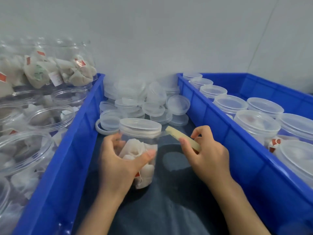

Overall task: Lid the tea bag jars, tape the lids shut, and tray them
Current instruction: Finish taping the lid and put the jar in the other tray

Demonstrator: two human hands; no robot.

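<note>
A clear jar (pixel 140 150) of white tea bags stands upright in front of me with a translucent lid (pixel 140 127) on it. My left hand (pixel 118 160) grips the jar's body, thumb in front and fingers behind. My right hand (pixel 206 153) pinches a roll of clear tape (pixel 183 138), held just right of the jar. A short strip of tape runs from the roll to the lid's rim.
A heap of loose lids (pixel 144 102) lies behind the jar. The blue bin (pixel 71 146) on the left holds several open jars of tea bags. The blue tray (pixel 220 126) on the right holds several lidded jars (pixel 257 122). Dark fabric lies below my hands.
</note>
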